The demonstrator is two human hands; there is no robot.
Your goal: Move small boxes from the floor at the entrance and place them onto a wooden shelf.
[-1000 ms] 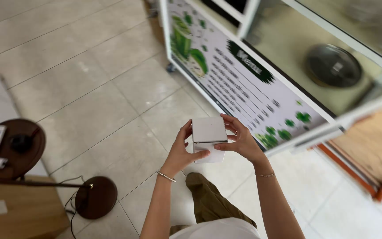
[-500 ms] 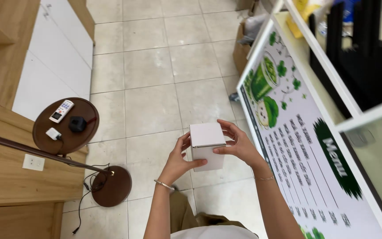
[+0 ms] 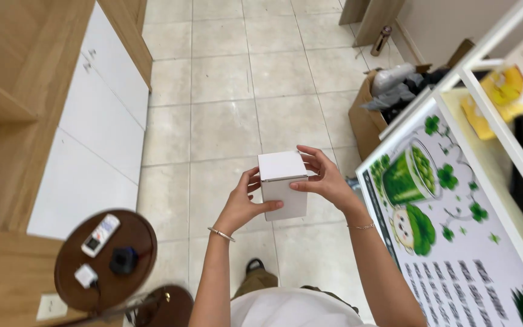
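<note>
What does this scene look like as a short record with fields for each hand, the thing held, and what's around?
left hand: grips the box's lower left side
right hand: fingers on the box's top right edge
box: small, white, closed, held over the tiled floor
round table: lower left, dark wood, carries a remote
menu board: right, green drawings
cardboard box: on floor, upper right

Box (image 3: 282,184) between both hands, above floor (image 3: 225,85)

Your left hand (image 3: 241,204) hides the white box's (image 3: 283,183) near left side, and the menu board (image 3: 455,236) (bottom right) runs off the frame, its print too small to read.
</note>
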